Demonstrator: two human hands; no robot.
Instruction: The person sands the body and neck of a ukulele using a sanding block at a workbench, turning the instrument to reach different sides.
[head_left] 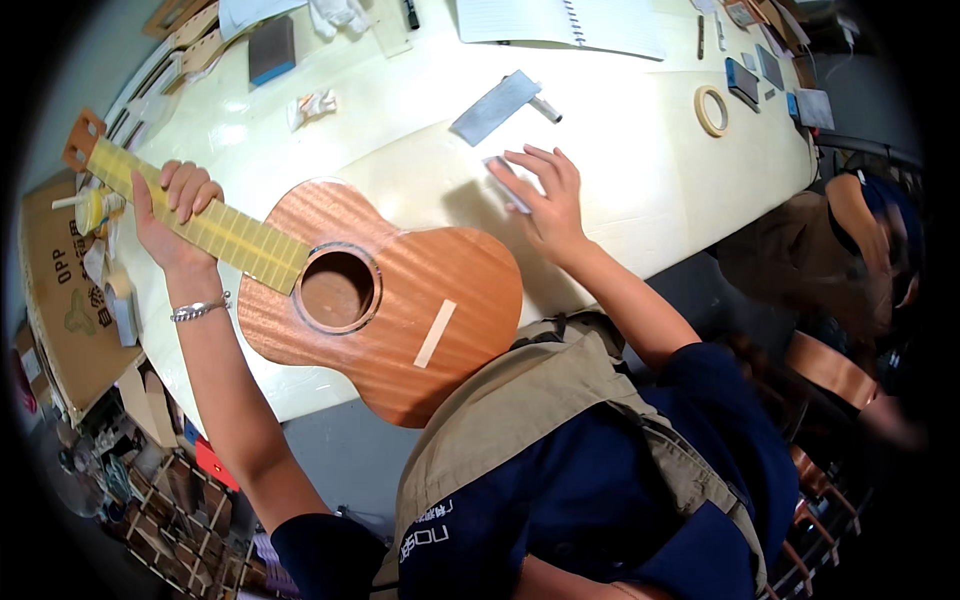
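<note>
A small unstrung ukulele (455,275) with a reddish-brown body lies tilted across the near table edge, its lower end against my apron. Yellow tape (255,243) covers its fretboard, and a pale strip (435,334) sits on the top below the soundhole. My left hand (178,220) is wrapped around the neck near the headstock (82,138). Above the table, right of the body, my right hand (552,205) holds a small grey flat pad (508,180) between thumb and fingers; the other fingers are spread. A grey-blue sheet (497,106) lies beyond it, over a marker (546,108).
A tape roll (711,111) and dark blocks (742,82) are at the right. An open notebook (560,25) lies at the back, a grey block (271,50) at back left. A cardboard box (65,290) stands left; another person (830,240) is at the right.
</note>
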